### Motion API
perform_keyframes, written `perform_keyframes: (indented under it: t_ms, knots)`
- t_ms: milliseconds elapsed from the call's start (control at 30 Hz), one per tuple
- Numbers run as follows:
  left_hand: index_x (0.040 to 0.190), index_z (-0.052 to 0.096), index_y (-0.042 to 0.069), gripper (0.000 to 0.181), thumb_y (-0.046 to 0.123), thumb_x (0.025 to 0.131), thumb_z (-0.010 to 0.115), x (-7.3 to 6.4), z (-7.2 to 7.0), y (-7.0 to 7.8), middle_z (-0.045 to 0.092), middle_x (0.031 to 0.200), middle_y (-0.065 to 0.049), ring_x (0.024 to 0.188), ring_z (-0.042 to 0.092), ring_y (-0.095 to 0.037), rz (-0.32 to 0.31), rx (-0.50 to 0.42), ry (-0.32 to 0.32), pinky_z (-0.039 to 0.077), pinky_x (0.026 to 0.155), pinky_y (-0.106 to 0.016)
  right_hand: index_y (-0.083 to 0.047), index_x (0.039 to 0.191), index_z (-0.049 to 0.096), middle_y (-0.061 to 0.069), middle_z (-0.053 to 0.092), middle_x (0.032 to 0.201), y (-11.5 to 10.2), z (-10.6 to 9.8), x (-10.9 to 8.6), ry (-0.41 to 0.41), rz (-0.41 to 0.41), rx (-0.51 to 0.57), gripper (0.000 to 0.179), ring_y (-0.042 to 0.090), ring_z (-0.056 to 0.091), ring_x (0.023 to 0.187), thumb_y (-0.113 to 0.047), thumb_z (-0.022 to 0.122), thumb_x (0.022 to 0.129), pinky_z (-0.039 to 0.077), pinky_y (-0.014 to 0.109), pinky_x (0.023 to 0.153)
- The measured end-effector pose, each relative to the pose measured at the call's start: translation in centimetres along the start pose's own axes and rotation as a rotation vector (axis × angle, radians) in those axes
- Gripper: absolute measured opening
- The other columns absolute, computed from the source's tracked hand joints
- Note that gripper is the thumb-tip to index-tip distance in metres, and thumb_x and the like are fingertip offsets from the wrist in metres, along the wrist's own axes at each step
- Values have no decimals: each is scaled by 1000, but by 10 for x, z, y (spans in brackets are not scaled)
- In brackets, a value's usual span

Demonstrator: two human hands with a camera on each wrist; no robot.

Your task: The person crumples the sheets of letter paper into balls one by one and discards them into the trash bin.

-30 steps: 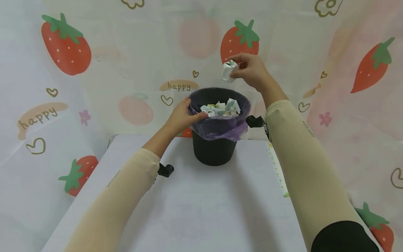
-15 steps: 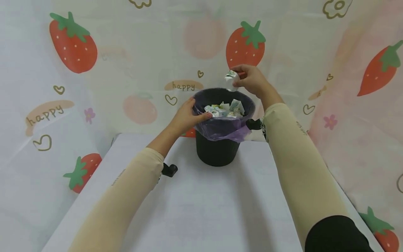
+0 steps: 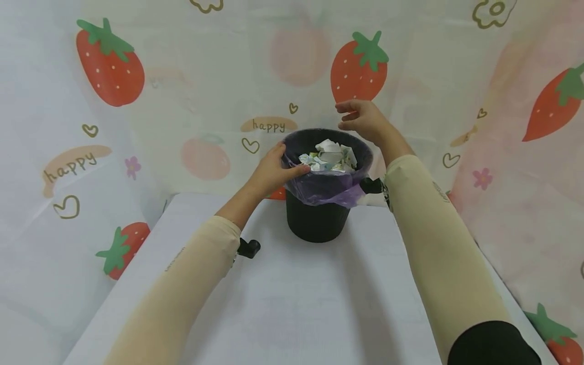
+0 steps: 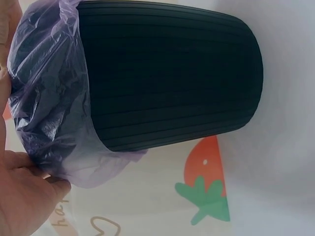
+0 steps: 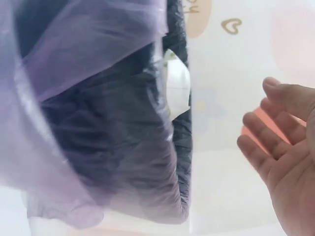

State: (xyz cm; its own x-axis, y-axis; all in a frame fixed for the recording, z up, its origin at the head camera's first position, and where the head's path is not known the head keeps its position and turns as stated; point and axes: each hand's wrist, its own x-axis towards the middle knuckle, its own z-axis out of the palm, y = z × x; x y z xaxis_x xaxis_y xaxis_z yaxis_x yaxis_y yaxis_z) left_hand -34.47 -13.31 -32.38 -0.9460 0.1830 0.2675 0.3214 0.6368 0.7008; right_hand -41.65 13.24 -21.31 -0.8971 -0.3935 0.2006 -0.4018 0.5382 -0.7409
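Note:
A black trash can (image 3: 317,223) stands upright on the white table, lined with a thin purple trash bag (image 3: 326,188) folded over its rim. Several crumpled pieces of printed paper (image 3: 335,152) lie inside it. My left hand (image 3: 272,171) grips the can's left rim through the bag, thumb at the near edge. In the left wrist view that hand (image 4: 27,194) shows at the bag's fold. Above the far right of the rim is my right hand (image 3: 367,121), its fingers loosely bent with nothing in them. The right wrist view shows this hand (image 5: 295,162) apart from the can.
The white table (image 3: 292,304) reaches back to a cloth backdrop (image 3: 219,76) printed with strawberries, hearts and the word happy. Black wrist mounts (image 3: 249,248) stick out from beneath both beige sleeves (image 3: 182,284).
My right hand has come down toward the can and let go of the crumpled paper, which now lies on the pile inside. The left hand stays on the rim; the view has shifted slightly.

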Motion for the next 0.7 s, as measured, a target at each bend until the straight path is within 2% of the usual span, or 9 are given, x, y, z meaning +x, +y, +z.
perform_keyframes:
  t_ms: [133, 267, 500, 700]
  knots:
    - [162, 21, 0, 112, 66, 86, 71, -1, 1, 1, 15, 171, -12, 158, 14, -27, 2, -12, -3, 18, 128, -43, -7, 151, 49, 16, 50, 154, 0, -1, -11, 24, -39, -76, 54, 32, 50, 140, -13, 66, 100, 43, 47, 115]
    - [162, 21, -1, 112, 65, 86, 72, -3, 1, 2, 15, 171, -11, 158, 14, -26, 5, -19, 3, 18, 128, -43, -11, 148, 54, 15, 55, 149, -6, -2, -26, 83, -69, -123, 50, 29, 53, 137, -16, 66, 100, 45, 46, 113]
    - [162, 21, 0, 112, 65, 86, 72, -4, 1, 4, 15, 172, -10, 158, 14, -26, 5, -17, 3, 18, 128, -43, -12, 143, 60, 8, 61, 142, -16, -1, -54, 146, -129, -129, 45, 25, 58, 130, -17, 68, 99, 49, 41, 109]
    - [162, 21, 0, 112, 66, 86, 72, -4, 2, 2, 14, 172, -10, 159, 13, -26, 2, -26, 5, 18, 128, -42, -9, 139, 63, 11, 66, 136, -19, 6, -77, 180, -200, -85, 42, 25, 61, 125, -12, 70, 97, 50, 40, 108]
